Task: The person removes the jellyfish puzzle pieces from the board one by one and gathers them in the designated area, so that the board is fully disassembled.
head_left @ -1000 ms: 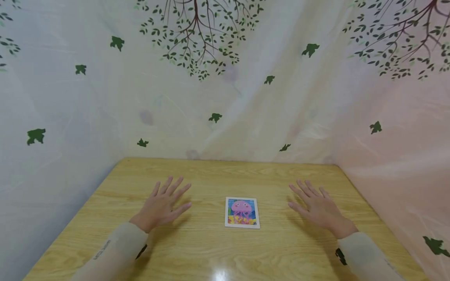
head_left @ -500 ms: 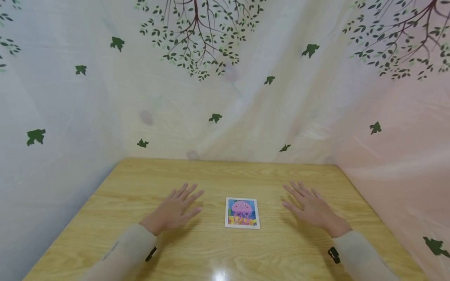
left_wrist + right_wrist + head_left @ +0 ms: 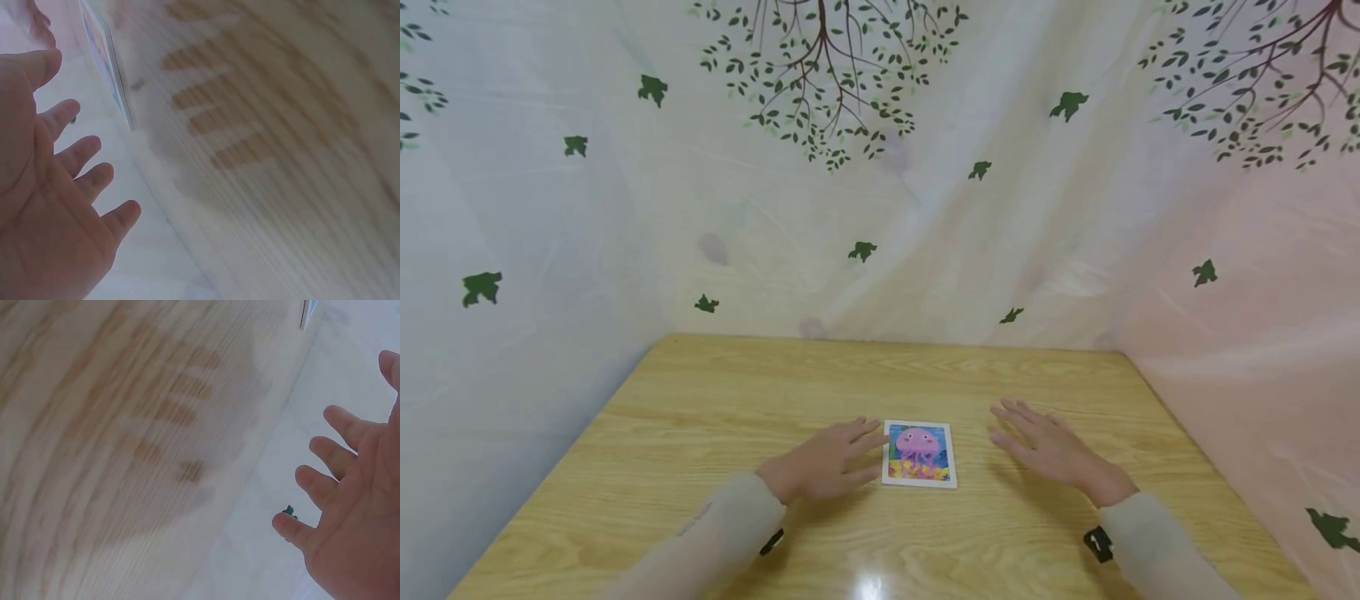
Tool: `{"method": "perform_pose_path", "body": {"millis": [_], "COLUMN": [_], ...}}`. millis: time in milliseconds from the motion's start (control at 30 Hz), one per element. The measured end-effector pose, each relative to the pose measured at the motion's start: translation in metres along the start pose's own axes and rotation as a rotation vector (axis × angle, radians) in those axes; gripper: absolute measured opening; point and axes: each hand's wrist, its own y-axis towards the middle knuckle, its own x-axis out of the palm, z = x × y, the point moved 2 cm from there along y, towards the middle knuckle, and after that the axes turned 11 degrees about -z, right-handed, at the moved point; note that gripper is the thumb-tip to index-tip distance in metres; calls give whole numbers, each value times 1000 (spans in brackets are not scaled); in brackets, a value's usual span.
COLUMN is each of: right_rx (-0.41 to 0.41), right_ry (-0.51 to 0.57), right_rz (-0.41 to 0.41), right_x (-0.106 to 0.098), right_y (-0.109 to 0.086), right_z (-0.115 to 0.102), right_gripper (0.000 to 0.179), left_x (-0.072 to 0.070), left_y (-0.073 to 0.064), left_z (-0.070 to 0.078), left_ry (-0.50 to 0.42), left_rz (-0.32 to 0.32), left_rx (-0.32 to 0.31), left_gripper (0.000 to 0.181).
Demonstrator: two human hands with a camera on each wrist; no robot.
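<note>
A square picture panel (image 3: 919, 454) with a white border and a pink jellyfish lies flat near the middle of the wooden table. At its left edge my left hand (image 3: 829, 461) hovers palm down, fingertips overlapping the border in the head view. The left wrist view shows this hand (image 3: 50, 181) with its fingers spread and nothing held, the panel's thin edge (image 3: 112, 69) beyond. My right hand (image 3: 1048, 446) hangs over the table to the right of the panel, apart from it. Its fingers (image 3: 337, 459) are extended and hold nothing in the right wrist view.
The light wooden table (image 3: 760, 375) reaches back to a pale curtain (image 3: 775, 217) printed with branches and green leaves. The curtain also hangs along both sides. Each wrist wears a black device, such as the one (image 3: 1099, 544) at the right cuff.
My left hand has moved right, from well left of the panel to its left edge. My right hand has shifted slightly left toward the panel. The panel stays in place.
</note>
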Motion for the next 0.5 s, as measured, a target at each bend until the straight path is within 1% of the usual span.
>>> {"method": "perform_pose_path", "body": {"millis": [67,167,233,333,400,500], "right_rx": [-7,-19,-22,-30,-42,-69], "right_ry": [12,33,55,89,109,129], "right_rz": [-10,-30,-49,-75,-88,-96], "right_x": [1,2,3,4,4,5], "right_y": [1,4,6,9,12,16], "right_z": [-2,-4,-5,-9,-11,-14], "right_gripper": [66,66,66,66,65,63], "left_x": [2,3,3,3,3,4], "left_y": [6,15,20,27,32,38], "left_z": [5,12,17,23,27,29], "left_ry": [8,61,112,182,188,171], "left_rz": [-35,-65,-73,-78,-86,-103], "left_rx": [-2,1,12,46,67,88], "left_gripper": [59,58,57,56,55,55]}}
